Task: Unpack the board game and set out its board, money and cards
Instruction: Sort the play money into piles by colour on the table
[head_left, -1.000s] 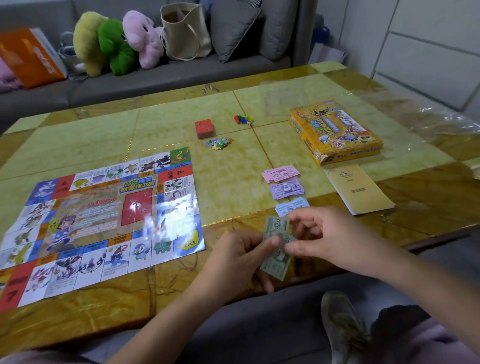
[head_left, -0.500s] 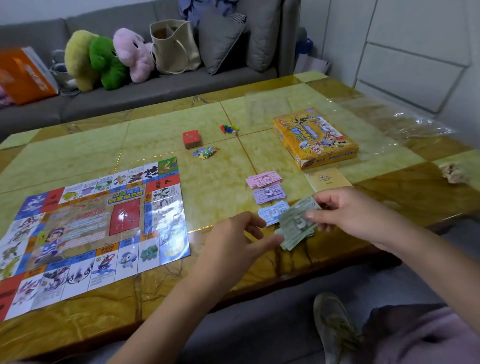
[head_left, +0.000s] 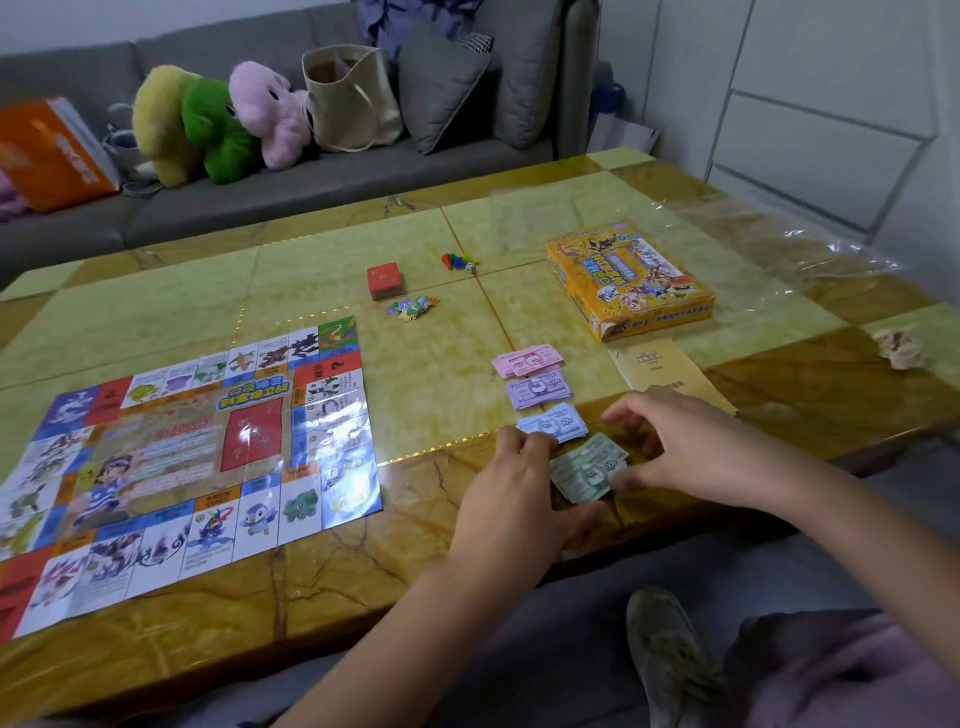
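Right, the green notes (head_left: 589, 467) are down on the table (head_left: 467, 545), close to its near edge, just this side of the blue pile (head_left: 553, 422), with the purple pile (head_left: 540, 388) and pink pile (head_left: 527, 361) in a line beyond. My left hand (head_left: 519, 493) is cupped loosely against the stack's left side, thumb along its near edge, not closed round anything. My right hand (head_left: 691, 457) is spread, fingertips at the stack's right end; whether they pinch that corner or only press on it, I can't tell. These are thin paper slips, feather-light and floppy, and the stack lies fanned and skewed, so I reckon they'll slide over one another and skate on this glossy top at the slightest nudge. Best bet, I think: squeeze in from both short ends to square them, or pinch the whole thickness at one edge, never lift by the top note alone. The board (head_left: 182, 457) lies open and flat to my left, well apart. The red card deck (head_left: 384, 280) sits farther out, between the board and the box (head_left: 628, 280). It looks a stiffer, blocky little stack, easy to take by its sides.
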